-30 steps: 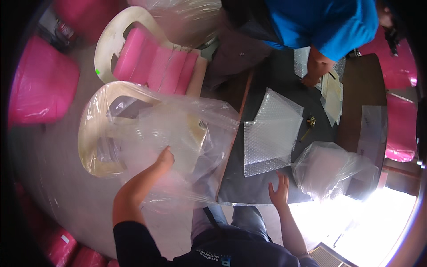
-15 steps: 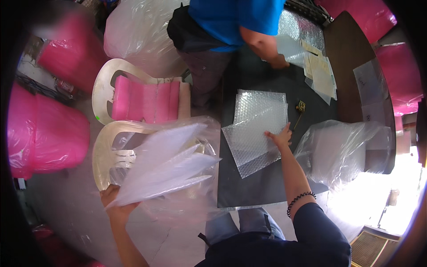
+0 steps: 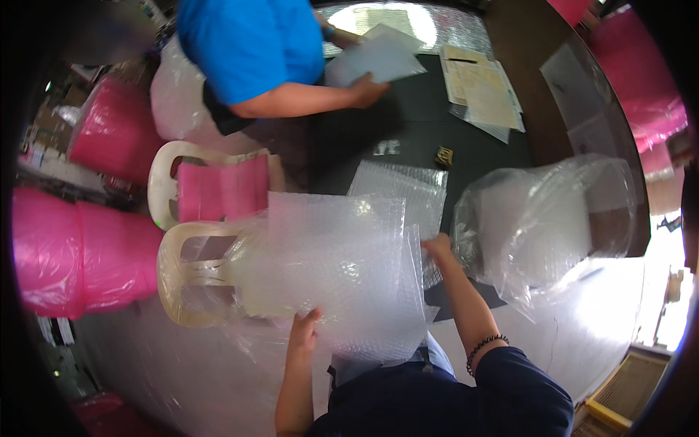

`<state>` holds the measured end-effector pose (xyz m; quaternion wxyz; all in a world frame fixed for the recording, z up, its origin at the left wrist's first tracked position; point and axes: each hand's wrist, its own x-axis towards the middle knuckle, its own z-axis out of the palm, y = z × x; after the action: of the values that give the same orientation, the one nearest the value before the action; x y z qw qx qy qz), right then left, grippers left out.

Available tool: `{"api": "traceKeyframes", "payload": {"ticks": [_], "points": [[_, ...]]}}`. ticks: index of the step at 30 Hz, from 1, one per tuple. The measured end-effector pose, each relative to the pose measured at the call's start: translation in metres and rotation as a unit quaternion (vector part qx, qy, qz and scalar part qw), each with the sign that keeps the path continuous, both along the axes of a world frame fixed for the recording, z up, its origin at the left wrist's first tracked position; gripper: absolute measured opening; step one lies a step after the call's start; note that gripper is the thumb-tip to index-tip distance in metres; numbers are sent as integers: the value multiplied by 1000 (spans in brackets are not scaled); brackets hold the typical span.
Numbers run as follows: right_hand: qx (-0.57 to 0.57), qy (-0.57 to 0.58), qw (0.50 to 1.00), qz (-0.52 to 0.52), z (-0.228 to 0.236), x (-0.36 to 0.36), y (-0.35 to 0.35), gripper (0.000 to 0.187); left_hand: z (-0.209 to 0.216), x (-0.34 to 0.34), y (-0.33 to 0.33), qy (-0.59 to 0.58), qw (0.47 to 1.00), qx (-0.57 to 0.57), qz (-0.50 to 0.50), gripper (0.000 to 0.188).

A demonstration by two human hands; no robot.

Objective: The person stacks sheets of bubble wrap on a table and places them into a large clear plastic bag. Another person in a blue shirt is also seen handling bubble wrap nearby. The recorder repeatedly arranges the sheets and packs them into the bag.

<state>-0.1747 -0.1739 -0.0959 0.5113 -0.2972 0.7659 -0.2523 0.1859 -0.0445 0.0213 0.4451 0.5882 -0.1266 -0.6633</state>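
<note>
Packing workshop (bubble-wrap sheets (image 3: 342,277), pink rolls (image 3: 80,251))

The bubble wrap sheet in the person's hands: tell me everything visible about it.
The bubble wrap sheet is a large, clear, roughly rectangular piece of plastic covered in small air bubbles, slightly crumpled and blurred. It is held up above the lap, in front of the black table edge. The left hand grips its lower edge, and the right hand meets its right edge. It overlaps a cream plastic chair on its left and partly covers a second bubble wrap sheet lying flat on the table.
</note>
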Motion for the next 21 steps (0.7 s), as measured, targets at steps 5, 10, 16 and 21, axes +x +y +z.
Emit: {"api": "traceKeyframes", "payload": {"ticks": [5, 10, 16, 21], "points": [[56, 247, 958, 137, 30, -37, 91, 64, -68, -65, -12, -127, 988, 22, -81, 77], [-86, 248, 965, -9, 68, -36, 104, 39, -104, -87, -7, -422, 894, -85, -121, 79], [-341, 228, 850, 331, 113, 20, 34, 86, -125, -93, 5, -635, 737, -193, -127, 96], [-243, 356, 727, 535, 62, 40, 13, 101, -99, -111, 4, -747, 620, -221, -96, 84]]}}
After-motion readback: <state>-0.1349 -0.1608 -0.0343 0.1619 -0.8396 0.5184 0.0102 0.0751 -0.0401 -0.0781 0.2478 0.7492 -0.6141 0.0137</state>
